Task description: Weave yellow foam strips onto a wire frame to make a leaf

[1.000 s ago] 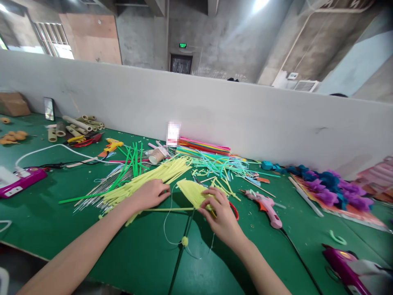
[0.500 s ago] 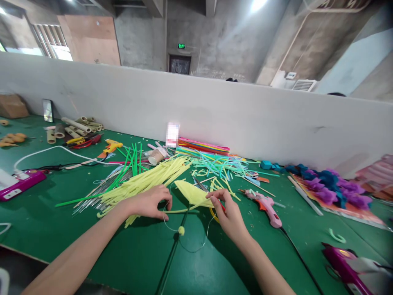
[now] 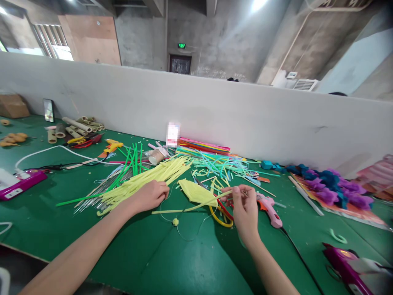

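My right hand (image 3: pixel 244 205) pinches one end of a pale yellow pipe cleaner (image 3: pixel 184 210), which slants down to the left above the table. Behind that strand lies a pointed, leaf-like yellow piece (image 3: pixel 196 191). My left hand (image 3: pixel 155 194) has its fingers curled together at the edge of a pile of yellow pipe cleaners (image 3: pixel 167 172); whatever is in them is hidden. A thin, clear-looking thread or wire (image 3: pixel 184 239) loops below, near a small yellow fuzzy ball (image 3: pixel 175 222). Yellow-and-red handles (image 3: pixel 225 223) show beside my right hand.
A pink glue gun (image 3: pixel 272 211) with a black cord lies to the right. Purple and teal fuzzy pieces (image 3: pixel 328 188) sit farther right. Green pipe cleaners (image 3: pixel 133 159), a yellow glue gun (image 3: pixel 113 145), bamboo tubes (image 3: pixel 80 126) and a magenta power strip (image 3: pixel 23 184) are leftward.
My left hand has moved up, away from the strand's free end, and its fingers have closed. My right hand has moved right with the pipe cleaner. The fuzzy ball sits slightly farther left.
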Demonstrator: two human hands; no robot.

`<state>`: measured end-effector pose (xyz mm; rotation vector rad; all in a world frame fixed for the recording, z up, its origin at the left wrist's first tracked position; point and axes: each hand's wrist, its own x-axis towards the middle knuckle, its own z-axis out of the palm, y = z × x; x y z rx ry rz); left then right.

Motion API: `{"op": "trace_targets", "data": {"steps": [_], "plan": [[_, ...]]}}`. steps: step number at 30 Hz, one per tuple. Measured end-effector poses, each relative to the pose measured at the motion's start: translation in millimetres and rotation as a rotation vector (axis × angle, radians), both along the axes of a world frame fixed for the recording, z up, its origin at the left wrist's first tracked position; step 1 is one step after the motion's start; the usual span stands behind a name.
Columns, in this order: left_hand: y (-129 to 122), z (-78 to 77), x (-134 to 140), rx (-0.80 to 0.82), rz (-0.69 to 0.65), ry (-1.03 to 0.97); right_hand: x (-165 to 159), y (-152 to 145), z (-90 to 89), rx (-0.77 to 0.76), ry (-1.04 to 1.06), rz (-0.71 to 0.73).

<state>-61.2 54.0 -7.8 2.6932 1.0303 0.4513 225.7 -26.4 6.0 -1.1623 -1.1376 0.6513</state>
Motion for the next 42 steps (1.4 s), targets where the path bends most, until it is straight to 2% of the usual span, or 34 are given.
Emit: {"op": "trace_targets", "data": {"steps": [5, 11, 18, 24, 30, 42], "plan": [[-8.6, 3.9, 8.1, -0.045, -0.134, -0.012, 4.8, 2.6, -0.5, 0.056, 0.085, -0.067], [-21.4, 14.5, 15.1, -0.031, -0.134, -0.116, 9.0, 6.4, -2.5, 0.083, 0.13, -0.107], [-20.4, 4.3, 15.9, -0.086, -0.198, -0.11, 14.5, 6.7, 5.5, 0.209, 0.193, -0.248], [-21.9, 4.7, 15.5, -0.084, -0.213, -0.09, 20.7, 7.2, 7.4, 0.233, 0.223, -0.313], [-22.9, 5.1, 15.6, -0.056, -0.218, -0.087, 23.0, 7.7, 6.3, 0.236, 0.241, -0.301], [-21.0, 4.4, 13.4, -0.176, -0.207, -0.076, 18.9, 6.4, 7.1, 0.15, 0.244, -0.216]]}}
